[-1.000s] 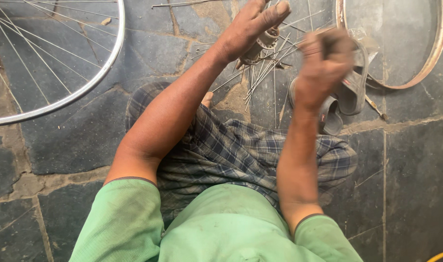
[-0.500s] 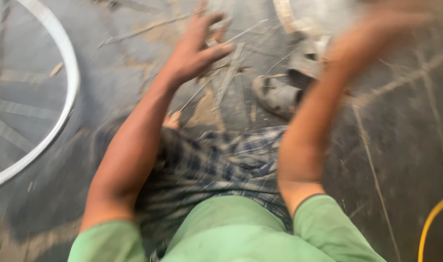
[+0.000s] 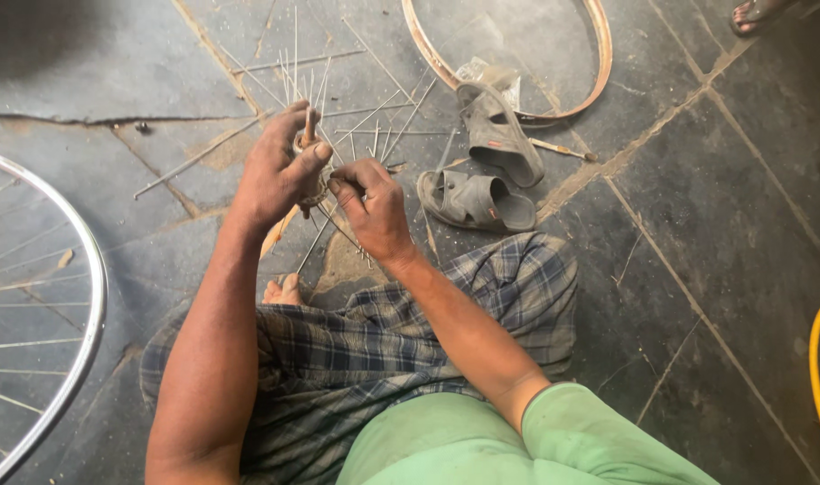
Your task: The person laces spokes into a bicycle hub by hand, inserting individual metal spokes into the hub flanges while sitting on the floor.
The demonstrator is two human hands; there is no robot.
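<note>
The wheel hub [image 3: 309, 166], with thin metal spokes [image 3: 352, 135] fanning out of it in all directions, sits just above the stone floor [image 3: 697, 269] in front of the person's crossed legs, and the left hand [image 3: 280, 171] is clenched around it, thumb over the top. The hub's axle [image 3: 308, 126] pokes up out of the fist, so its long axis runs roughly upright, tipped slightly away from the person, while the spokes radiate out across and beyond it like a star. The right hand [image 3: 370, 207] is closed in a pinch grip just beside the hub, fingers curled on what looks like a single spoke [image 3: 325, 235] that slants down toward the knees; exactly where it meets the hub flange is hidden by the fingers. This reads as lacing spokes into the hub, one at a time. The next move would call for a steady hold on the hub and a fine aim of the spoke end at a small flange hole, without tangling its neighbours. Further out lie a pair of worn sandals [image 3: 486, 175], a bare rusty rim [image 3: 518, 54], a built spoked wheel [image 3: 42, 305] at left, and a yellow hose [image 3: 819, 368] at right.
</note>
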